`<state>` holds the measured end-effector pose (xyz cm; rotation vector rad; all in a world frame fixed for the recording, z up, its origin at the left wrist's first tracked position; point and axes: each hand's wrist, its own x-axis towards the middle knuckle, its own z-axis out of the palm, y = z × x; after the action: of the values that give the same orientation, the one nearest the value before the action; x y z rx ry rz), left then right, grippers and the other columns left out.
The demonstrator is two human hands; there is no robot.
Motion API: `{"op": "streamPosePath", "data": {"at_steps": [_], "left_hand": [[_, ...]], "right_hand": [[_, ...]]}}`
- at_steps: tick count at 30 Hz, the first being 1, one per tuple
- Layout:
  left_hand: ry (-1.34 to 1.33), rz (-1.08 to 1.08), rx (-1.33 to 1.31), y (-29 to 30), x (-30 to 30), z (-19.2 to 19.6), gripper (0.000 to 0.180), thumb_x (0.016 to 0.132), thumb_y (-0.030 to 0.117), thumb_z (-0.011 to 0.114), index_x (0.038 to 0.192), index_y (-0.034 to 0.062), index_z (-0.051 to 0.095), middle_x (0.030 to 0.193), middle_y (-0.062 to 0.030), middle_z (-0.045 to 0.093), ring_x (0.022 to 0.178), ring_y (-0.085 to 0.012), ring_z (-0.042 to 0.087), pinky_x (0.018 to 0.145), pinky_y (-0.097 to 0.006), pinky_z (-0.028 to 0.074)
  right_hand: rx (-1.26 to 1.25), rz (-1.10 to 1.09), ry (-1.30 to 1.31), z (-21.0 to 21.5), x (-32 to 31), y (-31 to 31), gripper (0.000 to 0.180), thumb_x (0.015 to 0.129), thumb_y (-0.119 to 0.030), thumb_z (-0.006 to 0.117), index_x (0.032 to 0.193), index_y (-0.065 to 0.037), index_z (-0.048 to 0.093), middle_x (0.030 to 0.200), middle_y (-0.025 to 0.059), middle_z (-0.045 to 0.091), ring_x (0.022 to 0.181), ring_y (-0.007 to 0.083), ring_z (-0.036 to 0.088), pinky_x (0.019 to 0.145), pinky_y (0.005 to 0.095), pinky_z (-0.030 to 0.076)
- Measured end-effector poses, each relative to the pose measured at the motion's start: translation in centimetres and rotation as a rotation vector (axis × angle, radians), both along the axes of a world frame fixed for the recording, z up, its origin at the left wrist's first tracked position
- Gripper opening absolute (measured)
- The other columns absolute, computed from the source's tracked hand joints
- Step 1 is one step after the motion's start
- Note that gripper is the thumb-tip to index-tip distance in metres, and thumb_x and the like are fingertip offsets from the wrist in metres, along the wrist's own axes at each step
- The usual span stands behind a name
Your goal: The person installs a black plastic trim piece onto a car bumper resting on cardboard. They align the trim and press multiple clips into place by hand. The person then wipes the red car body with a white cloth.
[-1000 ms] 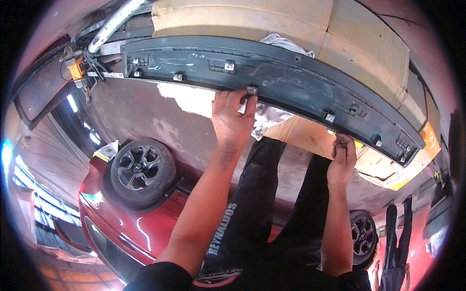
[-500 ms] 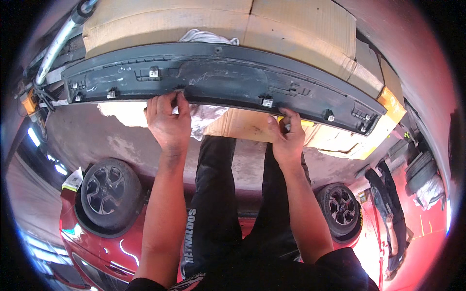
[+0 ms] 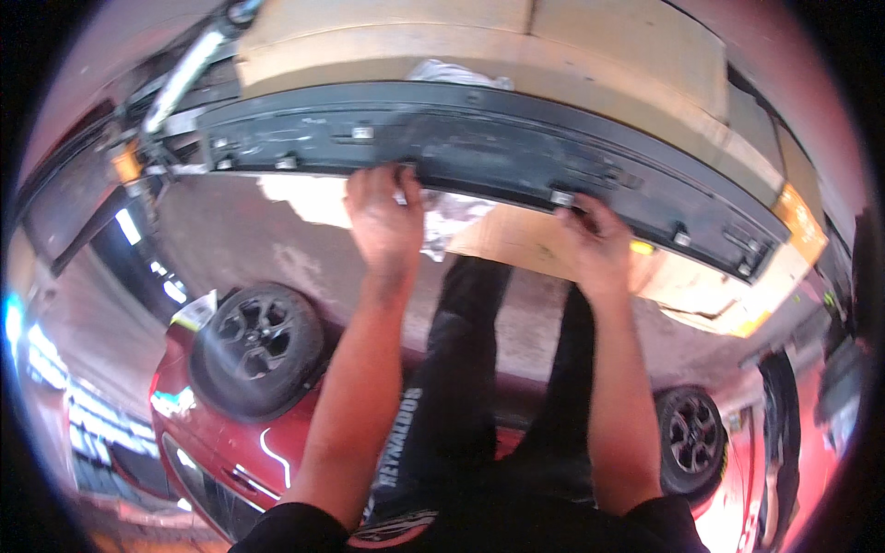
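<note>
A long dark grey car bumper panel (image 3: 489, 152) with small metal clips along its lower edge stretches across the upper part of the view, lying over brown cardboard (image 3: 590, 55). My left hand (image 3: 383, 221) grips its lower edge near the middle. My right hand (image 3: 599, 244) grips the same edge further right, beside a clip. Both forearms reach up from the bottom, over my black trousers.
A red car (image 3: 198, 419) with a black alloy wheel (image 3: 253, 346) sits at lower left; a second wheel (image 3: 691, 433) shows at lower right. A crumpled white rag (image 3: 442, 217) lies under the panel. Orange lamp parts (image 3: 797, 217) show at the panel's right end. Grey concrete floor (image 3: 230, 230) lies between.
The view has swung, so the panel has shifted right in the picture and now slopes down to the right. Both hands stay gripped on its lower edge.
</note>
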<state>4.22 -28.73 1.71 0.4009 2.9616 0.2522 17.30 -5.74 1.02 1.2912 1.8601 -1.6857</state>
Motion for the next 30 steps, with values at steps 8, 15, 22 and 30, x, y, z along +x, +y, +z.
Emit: {"op": "streamPosePath", "data": {"at_steps": [8,15,22,30], "left_hand": [[-0.09,0.251,0.133,-0.7,2.2,0.6,0.029,0.087,0.013,0.071,0.112,-0.0002,0.066,0.093,-0.0138,0.062,0.095,-0.0338,0.058,0.082,-0.047,0.05],[-0.055,0.252,0.162,-0.2,1.9,0.4,0.031,0.089,0.017,0.071,0.115,0.0019,0.068,0.096,-0.0148,0.064,0.095,-0.0344,0.059,0.084,-0.047,0.05],[-0.084,0.216,0.16,-0.6,1.1,1.7,0.035,0.085,0.014,0.072,0.118,0.0026,0.068,0.097,-0.0136,0.065,0.095,-0.034,0.059,0.086,-0.047,0.048],[0.152,0.595,0.172,-9.8,-4.5,0.9,0.034,0.086,0.003,0.072,0.119,0.0003,0.065,0.09,-0.0129,0.067,0.083,-0.0252,0.064,0.077,-0.038,0.053]], "right_hand": [[-0.246,0.061,-0.138,0.1,-1.9,2.3,0.028,0.09,-0.021,0.076,0.1,0.005,0.071,0.08,0.0003,0.065,0.074,0.0084,0.056,0.067,0.0257,0.046],[-0.38,-0.2,-0.209,0.7,-2.0,1.8,0.031,0.092,-0.024,0.074,0.108,0.002,0.068,0.066,-0.0067,0.049,0.051,0.002,0.038,0.044,0.0219,0.027],[-0.304,-0.174,-0.227,0.8,-2.3,1.4,0.032,0.093,-0.026,0.074,0.111,0.0,0.066,0.063,-0.0085,0.042,0.048,0.0009,0.032,0.043,0.0209,0.023],[-0.253,-0.157,-0.226,0.2,-2.1,1.2,0.026,0.094,-0.025,0.072,0.105,-0.002,0.065,0.06,-0.0089,0.037,0.048,0.0018,0.03,0.043,0.0219,0.024]]}}
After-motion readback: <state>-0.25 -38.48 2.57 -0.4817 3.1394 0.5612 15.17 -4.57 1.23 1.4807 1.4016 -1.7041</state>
